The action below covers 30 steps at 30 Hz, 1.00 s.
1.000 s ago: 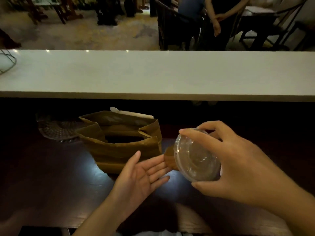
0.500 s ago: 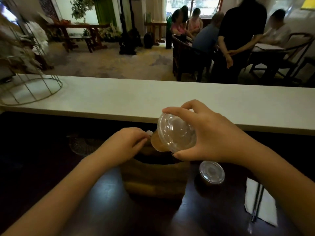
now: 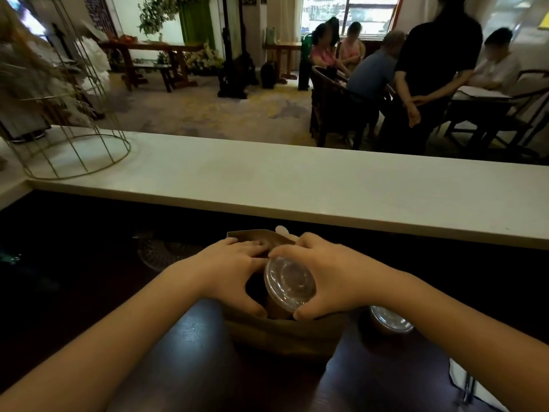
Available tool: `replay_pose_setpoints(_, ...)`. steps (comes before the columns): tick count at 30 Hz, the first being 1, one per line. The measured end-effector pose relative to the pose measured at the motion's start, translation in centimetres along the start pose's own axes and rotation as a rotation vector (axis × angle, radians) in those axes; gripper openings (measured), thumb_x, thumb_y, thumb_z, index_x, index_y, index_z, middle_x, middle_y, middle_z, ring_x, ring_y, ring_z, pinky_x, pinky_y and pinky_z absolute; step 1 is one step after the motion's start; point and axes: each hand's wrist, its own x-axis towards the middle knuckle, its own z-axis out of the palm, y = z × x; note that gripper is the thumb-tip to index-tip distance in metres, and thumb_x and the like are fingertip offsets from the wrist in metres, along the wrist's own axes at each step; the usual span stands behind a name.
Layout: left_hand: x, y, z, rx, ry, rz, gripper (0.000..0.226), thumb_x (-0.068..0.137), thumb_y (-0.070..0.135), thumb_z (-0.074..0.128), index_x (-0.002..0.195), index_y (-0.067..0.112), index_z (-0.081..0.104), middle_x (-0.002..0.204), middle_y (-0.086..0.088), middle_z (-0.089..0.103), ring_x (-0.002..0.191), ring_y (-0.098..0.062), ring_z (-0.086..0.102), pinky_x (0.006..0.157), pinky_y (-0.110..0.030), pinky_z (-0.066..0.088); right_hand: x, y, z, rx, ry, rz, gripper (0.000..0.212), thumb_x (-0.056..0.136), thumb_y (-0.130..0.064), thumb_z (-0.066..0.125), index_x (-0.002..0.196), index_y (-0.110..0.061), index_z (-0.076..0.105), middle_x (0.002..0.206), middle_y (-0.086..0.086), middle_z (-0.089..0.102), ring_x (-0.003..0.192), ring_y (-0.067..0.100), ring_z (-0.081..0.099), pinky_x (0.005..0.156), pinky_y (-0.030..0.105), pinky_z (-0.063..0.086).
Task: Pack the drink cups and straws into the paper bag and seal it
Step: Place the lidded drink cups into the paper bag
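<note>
One cup going in: the right hand (image 3: pixel 335 278) lowers a lidded drink cup (image 3: pixel 289 285) into the open mouth of the paper bag (image 3: pixel 285 331), its fingers (image 3: pixel 285 250) curled round the lid rim and thumb under the near edge; the cup leans toward the camera and is only partly inside.
Left hand: the left hand (image 3: pixel 228 272) spreads the bag's mouth, fingers laid flat on the far flap and thumb hooked over the near edge, holding the bag open.
Second cup: another lidded cup (image 3: pixel 389 321) stands on the desk (image 3: pixel 190 337) just right of the bag, not yet packed.
Straws: a pale rounded tip (image 3: pixel 281 230) pokes up behind the bag's far edge; I cannot tell whether it is a straw, nor whether it is inside the bag.
Progress: by my judgement early to middle, with the first cup not yet seated, the second waiting, the straws uncertain, and the bag unsealed.
Materials: the bag is stiff brown kraft paper with creased gussets; the cups are clear thin plastic with brownish drink; the lids are domed, ridged and glossy.
Surfaces: the desk is dark polished wood with soft reflections; a white counter ledge (image 3: pixel 297 185) runs behind, smooth and matte.
Handling guess: the lid rim looks slippery, and the paper walls may buckle inward.
</note>
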Motion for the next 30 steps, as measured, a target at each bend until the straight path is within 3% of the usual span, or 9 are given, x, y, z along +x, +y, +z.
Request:
replay_pose_setpoints(3,-0.9,-0.6,0.3,0.050,-0.063,-0.042,0.098,0.064,0.080,0.048,0.144,0.038,0.011,0.158,0.003,0.004,0.144,-0.013,-0.002,0.114,-0.035,-0.003,-0.1,0.5,0.2,-0.062,-0.093,0.055,0.084,0.062,-0.051,0.073,0.131,-0.045,0.025,0.117,-0.006,0.037,0.092,0.011,0.043,0.073,0.021,0.038)
replay_pose_setpoints(7,-2.0,-0.6,0.6,0.080,-0.087,-0.047,0.105,0.065,0.081,0.047,0.146,0.031,0.004,0.158,-0.001,-0.005,0.144,-0.015,-0.008,0.113,-0.033,-0.009,0.1,0.9,-1.2,-0.232,-0.259,0.257,0.080,0.056,-0.053,0.073,0.125,-0.042,0.034,0.117,-0.003,0.042,0.082,0.015,0.045,0.066,0.027,0.043)
replay_pose_setpoints(11,-2.3,-0.4,1.0,0.030,-0.057,0.006,0.108,0.066,0.079,0.048,0.146,0.029,-0.004,0.157,0.000,-0.009,0.143,-0.013,-0.010,0.113,-0.033,-0.011,2.4,-1.3,-1.1,-0.431,-0.455,0.250,0.072,0.063,-0.049,0.072,0.125,-0.029,0.042,0.117,0.004,0.049,0.083,0.018,0.045,0.056,0.025,0.036)
replay_pose_setpoints(13,-2.3,-0.5,1.1,0.007,-0.030,0.026,0.110,0.065,0.080,0.048,0.146,0.027,-0.005,0.157,0.002,-0.008,0.143,-0.012,-0.010,0.114,-0.034,-0.010,4.5,-2.6,0.5,-0.417,-0.516,0.217,0.076,0.067,-0.045,0.072,0.132,-0.027,0.037,0.127,0.007,0.047,0.102,0.023,0.049,0.072,0.030,0.043)
replay_pose_setpoints(16,-2.4,-1.2,1.2,-0.028,-0.017,0.042,0.113,0.065,0.080,0.050,0.146,0.025,-0.005,0.157,0.004,-0.007,0.142,-0.009,-0.010,0.116,-0.034,-0.010,7.7,-3.6,4.4,-0.357,-0.551,0.213,0.085,0.072,-0.039,0.073,0.140,-0.023,0.025,0.140,0.011,0.039,0.122,0.028,0.043,0.099,0.038,0.040)
replay_pose_setpoints(20,-2.7,-2.0,1.2,-0.036,-0.002,0.062,0.115,0.064,0.081,0.050,0.146,0.024,-0.008,0.157,0.005,-0.009,0.142,-0.008,-0.012,0.115,-0.034,-0.013,9.7,-3.6,9.1,-0.406,-0.610,0.183,0.085,0.080,-0.036,0.065,0.144,-0.031,0.008,0.150,0.017,0.012,0.127,0.040,0.033,0.103,0.049,0.036)
replay_pose_setpoints(23,-3.0,-2.3,1.4,-0.036,0.020,0.069,0.115,0.065,0.080,0.049,0.146,0.023,-0.009,0.157,0.005,-0.011,0.141,-0.007,-0.014,0.115,-0.034,-0.014,10.1,-3.2,11.1,-0.355,-0.562,0.189,0.077,0.087,-0.032,0.056,0.144,-0.034,0.004,0.154,0.015,-0.005,0.132,0.044,0.024,0.106,0.053,0.032)
replay_pose_setpoints(30,-3.5,-2.8,1.8,-0.057,0.013,0.055,0.115,0.063,0.083,0.044,0.145,0.025,-0.012,0.155,0.007,-0.015,0.140,-0.005,-0.018,0.112,-0.032,-0.019,11.7,-1.8,15.3,-0.375,-0.516,0.186,0.079,0.087,-0.036,0.053,0.143,-0.036,-0.003,0.154,0.012,-0.005,0.138,0.044,0.011,0.111,0.059,0.019)
